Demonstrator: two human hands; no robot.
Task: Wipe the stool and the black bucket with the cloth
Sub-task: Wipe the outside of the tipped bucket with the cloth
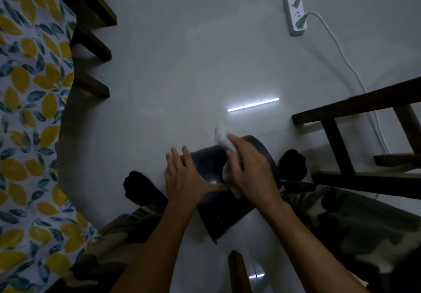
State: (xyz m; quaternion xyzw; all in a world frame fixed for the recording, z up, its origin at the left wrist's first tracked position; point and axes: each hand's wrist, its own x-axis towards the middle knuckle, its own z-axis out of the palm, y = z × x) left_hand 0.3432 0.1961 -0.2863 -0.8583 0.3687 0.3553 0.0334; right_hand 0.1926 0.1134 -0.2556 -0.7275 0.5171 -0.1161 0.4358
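Note:
The black bucket (218, 210) lies tipped on the pale floor between my two black-socked feet. My left hand (188, 178) rests flat on its left side with the fingers spread, holding nothing. My right hand (250, 169) presses a white cloth (222, 136) against the bucket's upper right side; part of the cloth sticks out past my fingertips and another part shows under my palm. A dark wooden stool (355, 137) stands at the right, only partly in view.
A table with a lemon-print cloth (29, 110) fills the left edge, with dark wooden legs (91, 41) beside it. A white power strip (295, 14) and its cable lie on the floor at the upper right. Another wooden leg (237, 270) shows at the bottom.

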